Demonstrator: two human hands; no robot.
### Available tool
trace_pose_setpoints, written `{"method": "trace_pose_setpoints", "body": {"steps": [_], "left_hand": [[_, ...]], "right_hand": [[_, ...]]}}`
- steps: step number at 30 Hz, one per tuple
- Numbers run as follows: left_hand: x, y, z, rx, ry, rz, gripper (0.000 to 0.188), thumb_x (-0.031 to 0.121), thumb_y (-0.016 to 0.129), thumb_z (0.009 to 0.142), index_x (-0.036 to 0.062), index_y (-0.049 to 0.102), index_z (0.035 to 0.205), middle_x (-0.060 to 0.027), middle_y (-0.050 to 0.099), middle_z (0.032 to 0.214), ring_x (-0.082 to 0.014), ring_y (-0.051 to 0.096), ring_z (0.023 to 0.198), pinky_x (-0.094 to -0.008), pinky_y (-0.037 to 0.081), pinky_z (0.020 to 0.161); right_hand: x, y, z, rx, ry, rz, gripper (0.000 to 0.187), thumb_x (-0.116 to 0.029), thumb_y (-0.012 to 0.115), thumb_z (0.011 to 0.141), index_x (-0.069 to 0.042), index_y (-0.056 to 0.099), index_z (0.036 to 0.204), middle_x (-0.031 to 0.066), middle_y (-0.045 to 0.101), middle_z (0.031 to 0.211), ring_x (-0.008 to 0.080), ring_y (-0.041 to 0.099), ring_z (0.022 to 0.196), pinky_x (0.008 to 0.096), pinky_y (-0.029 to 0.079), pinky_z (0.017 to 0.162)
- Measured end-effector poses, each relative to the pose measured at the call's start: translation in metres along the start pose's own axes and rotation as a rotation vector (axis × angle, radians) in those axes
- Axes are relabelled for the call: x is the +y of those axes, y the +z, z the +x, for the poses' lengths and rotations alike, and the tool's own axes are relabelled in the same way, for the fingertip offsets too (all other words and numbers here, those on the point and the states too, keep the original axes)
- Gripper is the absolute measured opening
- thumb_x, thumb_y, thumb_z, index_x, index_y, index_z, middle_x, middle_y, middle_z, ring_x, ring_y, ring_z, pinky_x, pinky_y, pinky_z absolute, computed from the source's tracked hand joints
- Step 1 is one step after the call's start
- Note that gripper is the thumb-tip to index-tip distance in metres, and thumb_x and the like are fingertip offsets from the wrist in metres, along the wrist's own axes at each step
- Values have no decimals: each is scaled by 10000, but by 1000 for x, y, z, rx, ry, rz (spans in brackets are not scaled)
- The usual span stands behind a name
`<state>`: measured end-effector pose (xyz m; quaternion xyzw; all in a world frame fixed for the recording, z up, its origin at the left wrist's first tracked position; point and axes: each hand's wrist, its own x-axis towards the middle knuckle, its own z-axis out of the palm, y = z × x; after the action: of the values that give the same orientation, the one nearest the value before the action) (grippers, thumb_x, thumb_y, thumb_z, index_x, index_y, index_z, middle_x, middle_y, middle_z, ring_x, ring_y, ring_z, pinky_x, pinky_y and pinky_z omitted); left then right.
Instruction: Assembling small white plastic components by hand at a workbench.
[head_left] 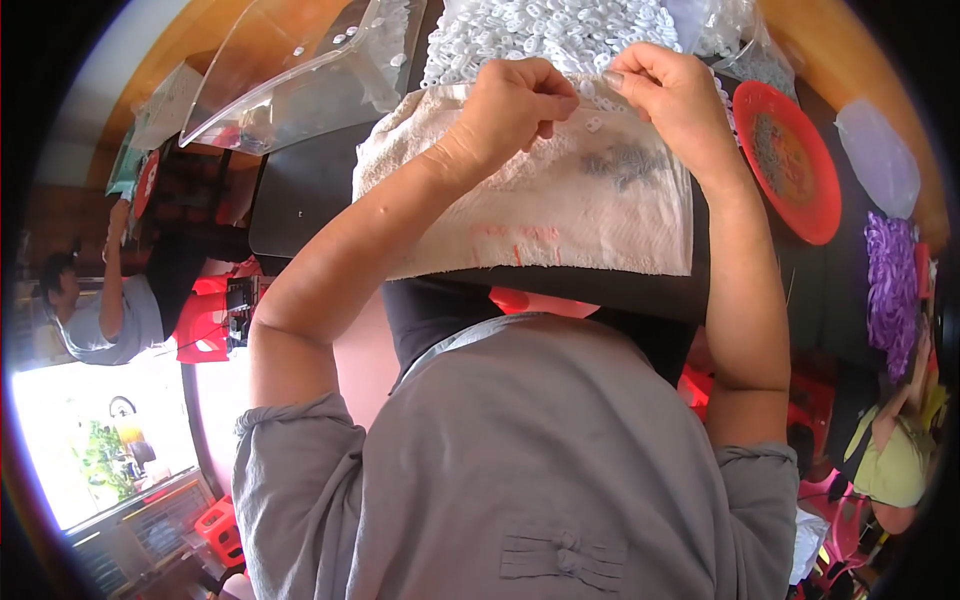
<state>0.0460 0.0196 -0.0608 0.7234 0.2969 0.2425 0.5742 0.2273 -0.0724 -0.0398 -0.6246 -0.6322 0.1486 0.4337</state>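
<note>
Both hands are over a whitish cloth (450, 235) on a dark table. My left hand (510, 105) is closed in a pinch, knuckles up; whatever its fingertips hold is hidden. To its right, my right hand (680, 105) pinches thumb against fingers, and I cannot make out what is in them. A single small white plastic piece (593, 125) lies on the cloth between the hands. Below my right hand is a patch of small dark grey pieces (630, 165). Beyond my hands rises a heap of small white ring-like plastic pieces (550, 35).
At the far left a clear plastic bin (225, 95) holds a few white pieces. On the right sits a red plate (822, 215) with small grey pieces, near clear plastic bags (745, 50) and a purple bundle (892, 290). Other people work at left (115, 320) and right (890, 460).
</note>
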Motion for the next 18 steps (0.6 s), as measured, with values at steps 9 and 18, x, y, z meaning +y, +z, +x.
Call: {"method": "trace_pose_setpoints", "body": {"steps": [9,18], "left_hand": [[4,9,-5,57,25,-363,124,61,616,891,-59,615,922,-91,627,764,-131,589,613,-248,443,469],[0,12,-7,130,158,-405,114,5,666,815,-34,631,916,-65,644,756,-97,592,593,-216,452,449]], "right_hand": [[-14,5,-1,-227,285,324,135,-155,566,912,-49,646,891,-41,558,695,31,500,605,191,366,515],[-11,11,-1,-238,339,424,203,-225,579,924,-41,639,861,-27,580,694,41,534,595,181,339,488]]}}
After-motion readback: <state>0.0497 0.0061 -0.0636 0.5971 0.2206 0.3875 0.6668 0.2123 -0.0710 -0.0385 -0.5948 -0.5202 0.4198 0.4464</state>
